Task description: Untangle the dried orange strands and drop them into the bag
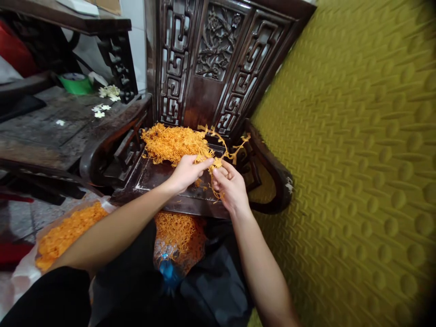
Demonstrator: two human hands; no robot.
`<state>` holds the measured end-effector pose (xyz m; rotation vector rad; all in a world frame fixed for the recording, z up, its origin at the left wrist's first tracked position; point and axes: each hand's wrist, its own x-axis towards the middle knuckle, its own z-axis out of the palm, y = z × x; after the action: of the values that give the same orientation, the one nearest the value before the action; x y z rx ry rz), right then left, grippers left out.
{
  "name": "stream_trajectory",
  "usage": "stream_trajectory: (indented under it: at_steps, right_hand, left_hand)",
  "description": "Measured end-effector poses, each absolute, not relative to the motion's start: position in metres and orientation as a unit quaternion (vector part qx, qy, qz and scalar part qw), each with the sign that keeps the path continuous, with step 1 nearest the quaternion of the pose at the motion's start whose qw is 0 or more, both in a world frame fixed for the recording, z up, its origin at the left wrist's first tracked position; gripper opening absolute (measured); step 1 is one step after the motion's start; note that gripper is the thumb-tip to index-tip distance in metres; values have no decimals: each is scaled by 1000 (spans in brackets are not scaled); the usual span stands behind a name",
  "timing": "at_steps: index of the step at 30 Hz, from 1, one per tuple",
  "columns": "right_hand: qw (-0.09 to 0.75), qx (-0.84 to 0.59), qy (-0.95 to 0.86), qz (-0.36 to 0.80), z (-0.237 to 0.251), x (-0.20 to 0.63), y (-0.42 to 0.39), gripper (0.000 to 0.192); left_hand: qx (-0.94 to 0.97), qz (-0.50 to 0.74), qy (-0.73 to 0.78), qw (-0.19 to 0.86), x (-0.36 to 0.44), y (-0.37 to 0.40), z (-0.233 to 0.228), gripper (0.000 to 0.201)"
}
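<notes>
On chair seat [160, 175]: two hands [207, 175] (one pile [173, 143])

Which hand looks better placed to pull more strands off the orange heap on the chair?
Probably the left hand: its fingers already touch the orange heap. The right hand sits farther away, pinching loose strands.

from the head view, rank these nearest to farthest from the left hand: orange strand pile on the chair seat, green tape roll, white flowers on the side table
1. Heap of thin orange strands on the dark carved wooden chair seat: touching the left hand, just beyond its fingers.
2. Small white flowers on the dark wooden side table: far off to the left.
3. Green tape roll: farther left still, beyond the flowers.
</notes>
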<state>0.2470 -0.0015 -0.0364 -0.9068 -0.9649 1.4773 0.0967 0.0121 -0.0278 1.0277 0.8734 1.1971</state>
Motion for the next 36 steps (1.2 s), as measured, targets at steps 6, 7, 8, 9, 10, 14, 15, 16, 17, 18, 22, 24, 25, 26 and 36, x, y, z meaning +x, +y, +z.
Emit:
stream_trajectory:
  at_steps: [6, 7, 8, 9, 10, 14, 15, 16, 17, 18, 22, 24, 25, 26, 36]
  right_hand:
    - [582, -351, -342, 648, -31, 242, 1, 38]
    - [592, -342, -333, 650, -31, 242, 2, 35]
    - [605, -332, -326, 646, -31, 242, 3, 33]
    - [618, -325, -325, 638, -31, 242, 3, 31]
    - [628, -322, -330, 627, -32, 242, 4, 29]
    - [614, -329, -370, 615, -34, 239, 1, 18]
    - [606, -326, -376, 621, -34, 238, 0, 17]
    - [600, -321, -379, 628, -33, 236, -2, 16]
    - [596, -316, -380, 633, -32, 235, -4, 17]
    - [594, -313, -380, 636, -31, 233, -5, 17]
    - [603, -326, -372, 625, -28, 232, -6, 26]
    - [618, -334, -370, 608, -29, 234, -4, 32]
    - [627, -338, -372, 595, -30, 235, -2, 32]
    - [637, -345, -378, 576, -32, 236, -1, 32]
    - [661, -394, -508, 387, -45, 240, 0, 27]
  left_hand:
    - [423, 543, 386, 614, 98, 8, -23, 50]
    - [421, 544, 380, 618, 97, 8, -21, 51]
    - [420, 546, 373, 621, 97, 7, -20, 52]
    - [419, 550, 367, 623, 97, 6, -20, 53]
    - [418, 552, 363, 623, 97, 6, -19, 53]
    - [433, 554, 371, 607, 97, 6, -24, 53]
    - [445, 551, 378, 596, 97, 6, -26, 52]
    - [461, 548, 385, 582, 96, 7, -27, 52]
    - [482, 544, 391, 565, 95, 7, -28, 51]
    - [504, 539, 396, 547, 94, 8, -29, 51]
    - [558, 520, 398, 510, 88, 10, -30, 51]
    - [551, 511, 404, 521, 86, 11, -30, 54]
    - [537, 507, 407, 537, 85, 11, -30, 56]
    - [517, 503, 406, 561, 85, 11, -29, 57]
    - [478, 452, 358, 663, 85, 5, -26, 54]
